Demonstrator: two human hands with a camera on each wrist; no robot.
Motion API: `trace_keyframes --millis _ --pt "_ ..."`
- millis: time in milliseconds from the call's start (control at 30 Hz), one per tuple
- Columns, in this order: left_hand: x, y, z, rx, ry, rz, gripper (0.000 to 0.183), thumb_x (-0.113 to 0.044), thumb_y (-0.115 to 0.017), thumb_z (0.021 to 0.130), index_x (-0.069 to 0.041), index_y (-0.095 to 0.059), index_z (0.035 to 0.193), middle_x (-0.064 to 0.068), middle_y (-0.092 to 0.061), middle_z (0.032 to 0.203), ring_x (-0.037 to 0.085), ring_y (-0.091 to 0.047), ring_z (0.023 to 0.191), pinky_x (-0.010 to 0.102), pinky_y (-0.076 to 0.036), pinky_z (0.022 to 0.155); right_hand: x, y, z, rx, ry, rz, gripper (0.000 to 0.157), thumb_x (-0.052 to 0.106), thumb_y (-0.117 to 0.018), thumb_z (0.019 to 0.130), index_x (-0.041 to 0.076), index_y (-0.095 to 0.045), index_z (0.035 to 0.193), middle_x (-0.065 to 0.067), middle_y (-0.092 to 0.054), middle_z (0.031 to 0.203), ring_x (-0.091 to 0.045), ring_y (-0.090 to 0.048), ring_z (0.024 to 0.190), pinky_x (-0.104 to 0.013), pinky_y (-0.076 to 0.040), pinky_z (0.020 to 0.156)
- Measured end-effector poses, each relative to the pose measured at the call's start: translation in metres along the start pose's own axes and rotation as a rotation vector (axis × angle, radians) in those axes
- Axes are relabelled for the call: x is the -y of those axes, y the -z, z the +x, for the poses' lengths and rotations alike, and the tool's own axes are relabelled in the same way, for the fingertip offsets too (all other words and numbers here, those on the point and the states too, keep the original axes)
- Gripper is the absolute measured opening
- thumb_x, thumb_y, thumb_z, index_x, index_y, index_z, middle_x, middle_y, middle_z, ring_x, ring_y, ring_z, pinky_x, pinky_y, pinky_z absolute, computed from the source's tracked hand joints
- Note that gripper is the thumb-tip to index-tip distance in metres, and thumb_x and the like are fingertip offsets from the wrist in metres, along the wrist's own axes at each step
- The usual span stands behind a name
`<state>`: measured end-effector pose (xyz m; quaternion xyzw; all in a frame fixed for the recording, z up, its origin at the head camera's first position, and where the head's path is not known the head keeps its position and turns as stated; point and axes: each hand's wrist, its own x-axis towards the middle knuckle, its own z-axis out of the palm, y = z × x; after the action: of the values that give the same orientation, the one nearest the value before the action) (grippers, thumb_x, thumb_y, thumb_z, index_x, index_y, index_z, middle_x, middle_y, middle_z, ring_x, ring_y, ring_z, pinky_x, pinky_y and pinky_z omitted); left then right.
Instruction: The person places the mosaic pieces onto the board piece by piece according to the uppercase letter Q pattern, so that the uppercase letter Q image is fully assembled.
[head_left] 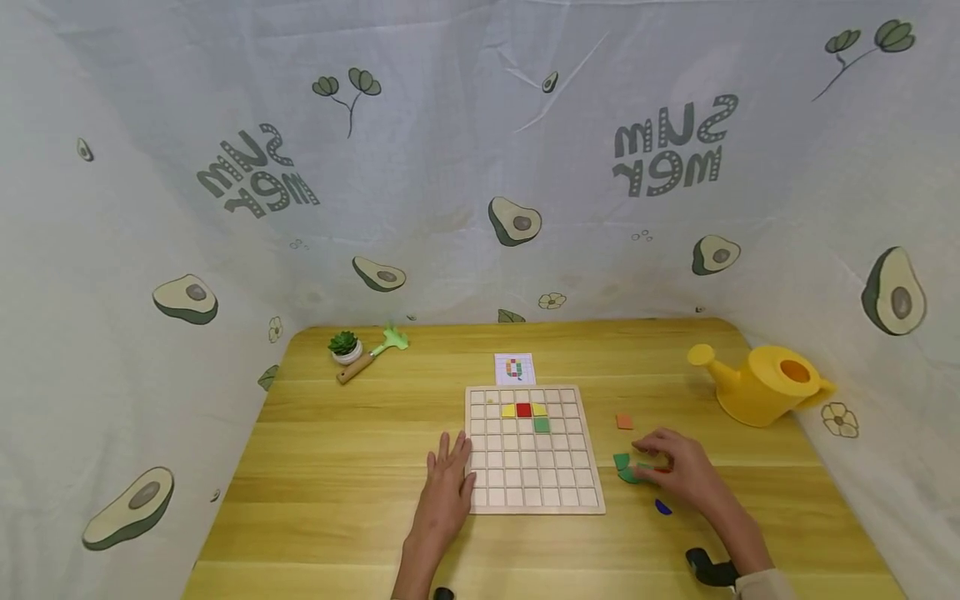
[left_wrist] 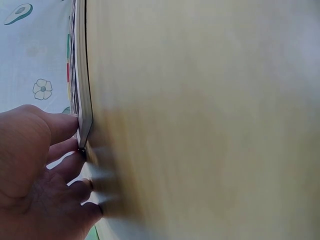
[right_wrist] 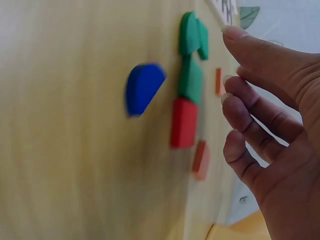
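My left hand [head_left: 442, 493] lies flat on the table with its fingers extended. Its thumb touches the edge of a pale wooden grid board [head_left: 531, 481], seen edge-on in the left wrist view. On the board sit a red square [head_left: 523, 410] with a yellow piece [head_left: 508, 411] on either side, and a green square [head_left: 542, 426]. Right of the board, my right hand [head_left: 684, 471] hovers over loose pieces, thumb and fingers apart with nothing between them. Below it show green pieces [right_wrist: 190, 80], a red block [right_wrist: 184, 125], orange pieces [right_wrist: 201, 161] and a blue half-round piece [right_wrist: 144, 90].
A pattern card [head_left: 515, 369] lies behind the board. A yellow watering can [head_left: 761, 387] stands at the back right. At the back left are a small potted plant [head_left: 346, 347] and a green toy rake with a wooden handle [head_left: 356, 368]. Printed curtains surround the table.
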<state>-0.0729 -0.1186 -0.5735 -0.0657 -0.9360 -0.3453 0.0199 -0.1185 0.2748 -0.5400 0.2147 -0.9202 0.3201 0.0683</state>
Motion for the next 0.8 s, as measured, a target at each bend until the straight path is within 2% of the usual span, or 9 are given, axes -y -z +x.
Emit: trace_keyframes --millis 167,300,467,800 --pt "0.000 0.001 -0.001 0.000 -0.002 0.000 0.054 0.000 -0.068 0.103 0.006 -0.053 0.155 0.020 -0.045 0.166 0.047 -0.029 0.160 0.068 -0.023 0.129 -0.005 0.003 -0.009 0.022 -0.052 -0.037 0.039 0.009 -0.100 0.072 0.000 -0.082 0.105 -0.001 -0.071 0.098 -0.011 -0.060 0.080 -0.028 -0.051 0.064" --pt "-0.001 0.001 -0.002 0.011 0.010 -0.008 0.054 -0.001 -0.068 0.104 0.005 -0.053 0.155 0.020 -0.044 0.167 0.046 -0.027 0.161 0.067 -0.021 0.130 -0.010 0.003 -0.013 0.048 -0.114 -0.043 0.040 0.012 -0.100 0.073 0.001 -0.082 0.107 -0.001 -0.071 0.101 -0.009 -0.055 0.079 -0.026 -0.048 0.063" --pt "-0.001 0.000 -0.001 0.009 0.014 -0.005 0.054 -0.002 -0.067 0.104 0.005 -0.053 0.155 0.019 -0.044 0.167 0.045 -0.028 0.161 0.067 -0.021 0.130 -0.013 0.001 -0.016 0.078 -0.147 -0.053 0.040 0.016 -0.100 0.074 0.002 -0.082 0.107 0.000 -0.071 0.102 -0.011 -0.059 0.083 -0.027 -0.052 0.068" --pt "0.001 -0.001 -0.001 0.005 0.007 0.009 0.053 -0.002 -0.067 0.104 0.005 -0.054 0.155 0.019 -0.045 0.167 0.045 -0.028 0.160 0.067 -0.022 0.129 -0.015 -0.001 -0.017 0.077 -0.128 -0.051 0.035 0.010 -0.098 0.076 0.001 -0.083 0.106 0.000 -0.066 0.100 -0.009 -0.056 0.084 -0.026 -0.052 0.070"
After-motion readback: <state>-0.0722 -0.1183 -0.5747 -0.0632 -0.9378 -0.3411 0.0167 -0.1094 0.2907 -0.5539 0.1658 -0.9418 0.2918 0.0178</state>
